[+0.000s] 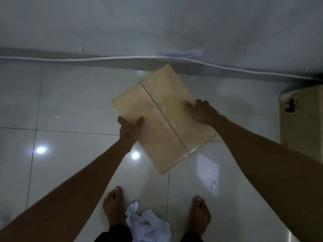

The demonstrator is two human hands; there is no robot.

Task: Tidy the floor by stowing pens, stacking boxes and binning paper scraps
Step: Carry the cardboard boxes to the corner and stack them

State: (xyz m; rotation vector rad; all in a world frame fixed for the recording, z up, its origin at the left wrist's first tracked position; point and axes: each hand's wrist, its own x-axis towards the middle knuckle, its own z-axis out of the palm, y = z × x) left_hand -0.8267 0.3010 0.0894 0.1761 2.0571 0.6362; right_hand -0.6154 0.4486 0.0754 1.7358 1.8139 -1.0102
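A taped tan cardboard box (162, 117) is turned at an angle in front of me over the tiled floor. My left hand (130, 129) grips its left edge, thumb on top. My right hand (202, 112) grips its right edge, fingers over the side. A second cardboard box (302, 123) stands at the right edge of the view. A crumpled white paper scrap (148, 224) lies between my bare feet. A flat white sheet of paper (208, 173) lies on the floor below the held box's near corner.
A grey wall (157, 23) rises straight ahead, with a white cable (87, 59) running along its base. Glossy light tiles (61, 102) cover the floor to the left. My bare feet stand at the bottom of the view.
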